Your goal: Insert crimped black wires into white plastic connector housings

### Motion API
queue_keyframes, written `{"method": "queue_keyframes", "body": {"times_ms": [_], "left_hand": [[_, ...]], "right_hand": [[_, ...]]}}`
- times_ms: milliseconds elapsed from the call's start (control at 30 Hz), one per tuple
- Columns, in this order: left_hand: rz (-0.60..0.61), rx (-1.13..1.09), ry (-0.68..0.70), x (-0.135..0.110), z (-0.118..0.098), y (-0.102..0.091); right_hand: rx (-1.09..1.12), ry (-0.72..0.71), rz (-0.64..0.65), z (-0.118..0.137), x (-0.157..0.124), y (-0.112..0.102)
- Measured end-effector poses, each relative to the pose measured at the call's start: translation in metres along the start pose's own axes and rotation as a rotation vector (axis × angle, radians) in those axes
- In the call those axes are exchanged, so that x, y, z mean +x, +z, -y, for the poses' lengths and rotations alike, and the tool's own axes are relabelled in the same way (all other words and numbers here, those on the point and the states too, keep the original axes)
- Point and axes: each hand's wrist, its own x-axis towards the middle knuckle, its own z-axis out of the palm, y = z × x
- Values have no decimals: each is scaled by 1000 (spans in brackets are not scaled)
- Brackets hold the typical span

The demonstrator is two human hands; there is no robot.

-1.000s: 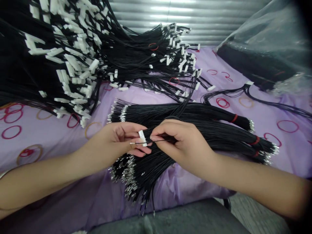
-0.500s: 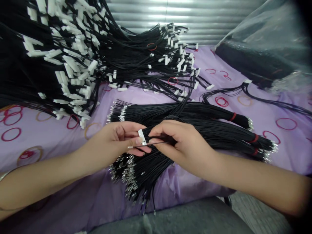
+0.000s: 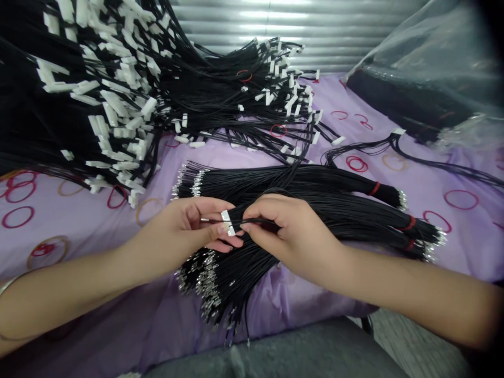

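My left hand (image 3: 189, 227) pinches a small white plastic connector (image 3: 227, 222) between thumb and fingers. My right hand (image 3: 289, 231) pinches a thin black wire (image 3: 258, 221) whose metal tip lies across the connector and pokes out to its left. Both hands hover over bundles of black wires with metal terminals (image 3: 315, 205) lying on the purple cloth (image 3: 71, 220). Another fan of terminal ends (image 3: 205, 283) spreads below my hands.
A large heap of black wires fitted with white connectors (image 3: 118, 94) fills the back left. Red rubber bands (image 3: 356, 164) lie scattered on the cloth. A clear plastic bag (image 3: 429, 79) with dark wire bundles sits at the back right, before a corrugated metal wall (image 3: 299, 26).
The wire's metal tip has risen from the connector's lower edge to its upper part. Both hands stay close together in the same spot.
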Motion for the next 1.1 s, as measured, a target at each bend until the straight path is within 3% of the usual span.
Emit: {"method": "queue_keyframes", "body": {"times_ms": [300,600,700,767,900,1100], "left_hand": [[18,-30,-19,-1,-1,-4],[-2,-24,0,-3,-2,0],[-28,-16,-8,-3,-3,1],[-21,-11,-10,-3,-3,0],[29,-50,6,-2,1,-4],[108,-34,6,2,3,-7]], "right_hand": [[-219,-233,-62,4,-4,-23],[-282,-370,-50,6,0,-16],[-106,-334,-58,18,-2,-27],[18,-236,-60,26,-3,-41],[-42,-80,-30,32,3,-61],[-238,-164,-28,19,17,-38]]}}
